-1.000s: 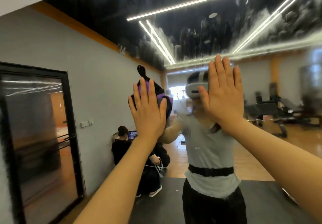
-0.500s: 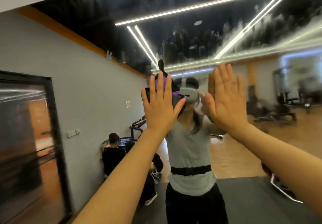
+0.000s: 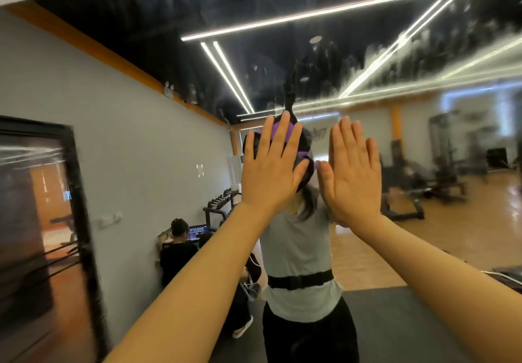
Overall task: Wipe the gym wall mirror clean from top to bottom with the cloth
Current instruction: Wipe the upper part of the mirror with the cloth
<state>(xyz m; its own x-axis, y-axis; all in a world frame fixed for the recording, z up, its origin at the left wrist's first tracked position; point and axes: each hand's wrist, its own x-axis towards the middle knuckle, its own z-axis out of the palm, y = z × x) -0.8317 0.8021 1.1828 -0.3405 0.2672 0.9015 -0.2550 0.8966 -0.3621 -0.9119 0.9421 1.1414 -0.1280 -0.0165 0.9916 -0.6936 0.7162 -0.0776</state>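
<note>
Gym interior fills the frame, seen as a reflection in the wall mirror [image 3: 367, 60], whose upper part carries whitish streaks and smears across the dark ceiling.

Left edge: one dark-framed doorway [image 3: 42, 221] in the grey wall. Lower centre-left: one seated person in black [image 3: 178, 247], back turned, beside a lit laptop screen [image 3: 199, 232]; one dumbbell rack [image 3: 223, 201] behind.

Centre: left hand [image 3: 272, 173] raised, fingers straight and close together, palm flat against the cloth [image 3: 282, 134]. Cloth is purple and black, sandwiched between that palm and the mirror; its edges show above the fingertips and beside the thumb, and a dark twisted tip sticks up above it. Whether that tip is cloth or reflection, cannot tell.

Just right of it: right hand [image 3: 351, 173], also raised, fingers straight and together, palm toward the glass, holding nothing. Thumbs of the two hands lie near each other, not touching. Contact of the right palm with the glass: cannot tell.

Both hands and cloth cover the head of the reflected wearer in grey shirt [image 3: 296, 252] with one black waist strap.

Right side: blurred gym machines [image 3: 440, 170] on wood floor; count unclear.

Count: two hands, one cloth, one mirror.
</note>
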